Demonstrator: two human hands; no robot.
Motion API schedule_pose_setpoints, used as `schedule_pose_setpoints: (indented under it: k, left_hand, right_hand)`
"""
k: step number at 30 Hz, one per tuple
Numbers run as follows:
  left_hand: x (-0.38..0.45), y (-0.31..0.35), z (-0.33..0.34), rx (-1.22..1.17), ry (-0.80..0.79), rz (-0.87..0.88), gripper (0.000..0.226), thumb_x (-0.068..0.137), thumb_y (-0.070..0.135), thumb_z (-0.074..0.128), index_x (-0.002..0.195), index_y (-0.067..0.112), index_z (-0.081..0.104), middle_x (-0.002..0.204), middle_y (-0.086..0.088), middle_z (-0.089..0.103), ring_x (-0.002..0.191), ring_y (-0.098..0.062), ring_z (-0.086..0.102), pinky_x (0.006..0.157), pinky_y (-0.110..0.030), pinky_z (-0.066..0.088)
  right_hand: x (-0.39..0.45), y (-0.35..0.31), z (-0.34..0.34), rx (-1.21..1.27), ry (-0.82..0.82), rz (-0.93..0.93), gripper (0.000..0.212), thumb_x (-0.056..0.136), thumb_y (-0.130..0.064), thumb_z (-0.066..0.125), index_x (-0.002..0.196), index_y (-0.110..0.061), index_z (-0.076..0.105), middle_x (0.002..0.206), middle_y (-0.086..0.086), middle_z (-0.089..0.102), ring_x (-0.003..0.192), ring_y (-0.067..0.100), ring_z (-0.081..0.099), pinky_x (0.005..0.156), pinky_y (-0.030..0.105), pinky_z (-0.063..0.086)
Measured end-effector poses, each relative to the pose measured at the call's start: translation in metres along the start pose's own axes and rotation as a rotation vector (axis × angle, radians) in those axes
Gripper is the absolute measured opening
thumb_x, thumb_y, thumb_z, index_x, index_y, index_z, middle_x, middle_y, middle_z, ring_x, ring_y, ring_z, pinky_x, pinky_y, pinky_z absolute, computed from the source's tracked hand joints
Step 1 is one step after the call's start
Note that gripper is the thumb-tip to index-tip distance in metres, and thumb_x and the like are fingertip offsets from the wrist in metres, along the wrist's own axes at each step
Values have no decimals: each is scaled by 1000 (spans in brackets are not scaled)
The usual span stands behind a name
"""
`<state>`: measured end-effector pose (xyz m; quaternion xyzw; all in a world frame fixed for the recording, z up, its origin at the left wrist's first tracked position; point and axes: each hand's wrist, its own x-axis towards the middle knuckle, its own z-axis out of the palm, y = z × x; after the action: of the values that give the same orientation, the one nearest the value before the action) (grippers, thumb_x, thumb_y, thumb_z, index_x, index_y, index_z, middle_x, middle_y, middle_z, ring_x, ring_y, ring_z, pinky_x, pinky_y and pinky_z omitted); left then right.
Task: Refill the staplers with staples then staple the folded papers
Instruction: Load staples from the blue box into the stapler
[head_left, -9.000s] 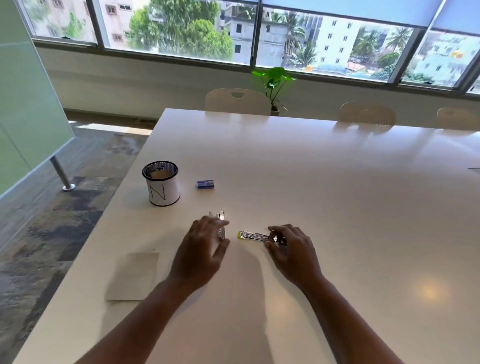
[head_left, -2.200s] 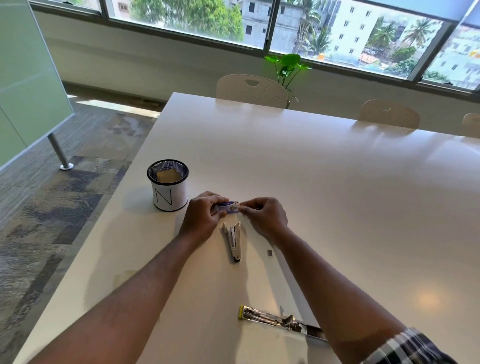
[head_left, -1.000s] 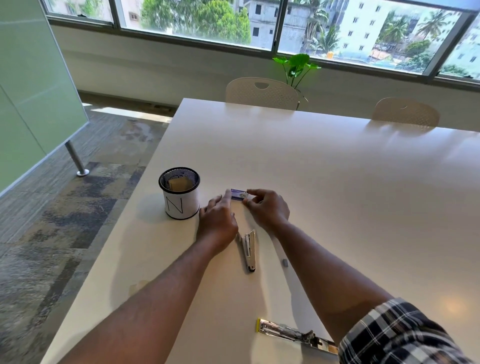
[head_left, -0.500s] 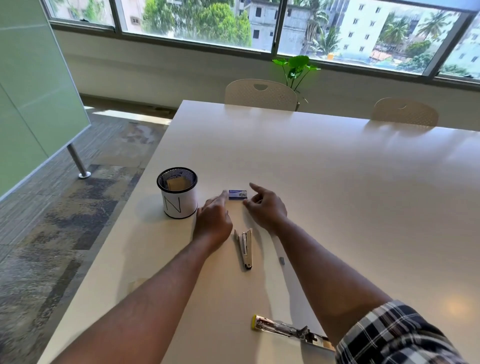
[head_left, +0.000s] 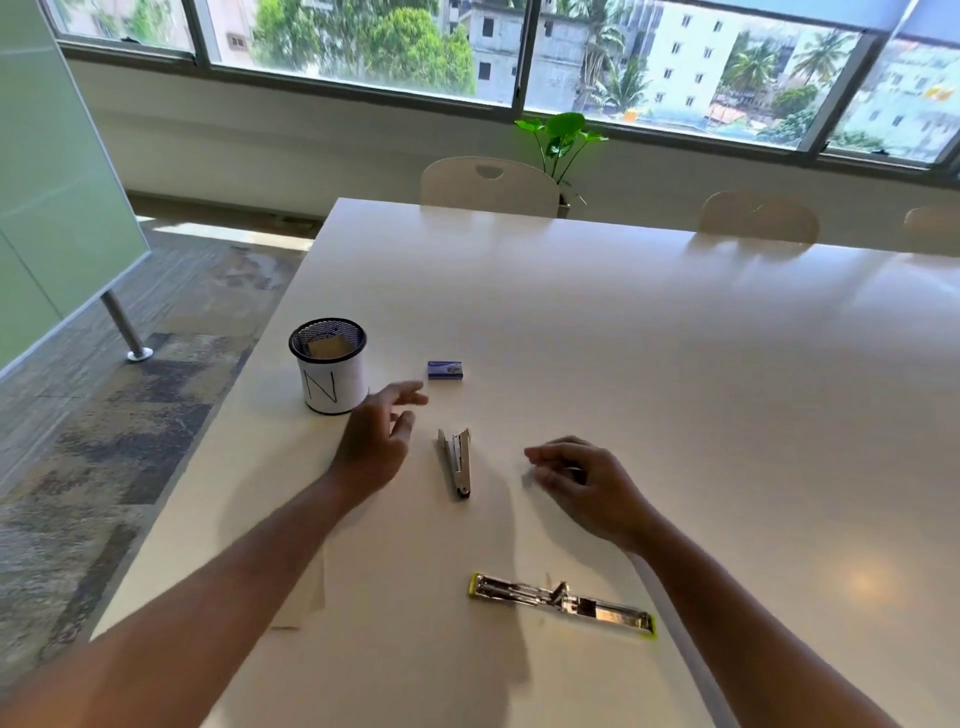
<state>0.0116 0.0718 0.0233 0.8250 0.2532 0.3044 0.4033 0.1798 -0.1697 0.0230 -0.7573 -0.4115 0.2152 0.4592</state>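
A small silver stapler lies open on the white table between my hands. A longer stapler with yellow ends lies opened flat nearer to me. The blue staple box sits beyond the small stapler. My left hand hovers left of the small stapler with fingers spread, holding nothing. My right hand is to its right, fingers curled, with the tips at a small grey staple strip. Motion blur hides whether they pinch it. A folded paper peeks out under my left forearm.
A mesh pen cup marked N, with a folded paper inside, stands left of the staple box near the table's left edge. Chairs and a potted plant line the far side.
Both hands have left the staple box, which now lies alone. My right hand has swung back and right to the staple strip, and my left hand has drawn back a little.
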Motion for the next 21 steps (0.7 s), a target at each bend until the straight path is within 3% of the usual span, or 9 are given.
schedule_pose_setpoints:
  k: [3, 5, 9, 11, 13, 16, 21]
  left_hand:
    - [-48, 12, -7, 8, -27, 103, 28, 96, 5, 64, 111, 27, 71, 93, 13, 76, 82, -7, 69, 65, -19, 51]
    - [-82, 19, -6, -32, -100, 141, 16, 93, 18, 68, 103, 28, 75, 86, 13, 74, 79, -10, 68, 62, -23, 50]
    - [-123, 24, 0, -43, -249, 222, 17, 87, 38, 78, 101, 29, 76, 89, 19, 68, 83, -5, 65, 68, -12, 44]
    - [-129, 25, 1, 10, -262, 230, 29, 82, 48, 79, 105, 31, 75, 93, 21, 68, 88, -3, 62, 72, -10, 44]
    - [-131, 24, 0, 59, -278, 227, 42, 78, 58, 79, 112, 35, 73, 98, 23, 67, 94, -2, 59, 78, -15, 47]
    - [-131, 26, -1, 208, -379, 275, 58, 75, 68, 75, 126, 42, 67, 114, 24, 63, 105, -1, 52, 88, -26, 51]
    - [-130, 28, 3, 344, -427, 325, 49, 78, 73, 69, 122, 51, 67, 113, 26, 56, 106, 0, 48, 93, -28, 45]
  right_hand:
    - [-17, 9, -2, -88, 12, -72, 29, 95, -5, 76, 123, -11, 76, 117, -2, 68, 99, 4, 69, 87, 20, 55]
    - [-19, 11, 0, -155, 19, -99, 30, 94, -7, 77, 123, -16, 78, 115, -6, 67, 95, 4, 68, 83, 17, 52]
    - [-18, 5, 3, -223, 35, -105, 30, 93, -15, 80, 121, -24, 79, 112, -7, 67, 95, 10, 68, 83, 31, 56]
    - [-17, 3, 4, -248, 35, -100, 32, 93, -18, 79, 122, -30, 78, 111, -9, 66, 94, 8, 66, 80, 27, 54]
    - [-17, 1, 6, -310, 37, -100, 32, 95, -20, 77, 122, -37, 76, 109, -12, 64, 91, 7, 63, 76, 21, 50]
    - [-16, -2, 12, -376, 64, -117, 28, 97, -19, 75, 120, -35, 78, 108, -12, 64, 90, 9, 63, 77, 28, 54]
    - [-20, -1, 17, -334, 139, -150, 16, 94, -19, 78, 109, -24, 83, 105, -8, 67, 90, 11, 67, 80, 37, 59]
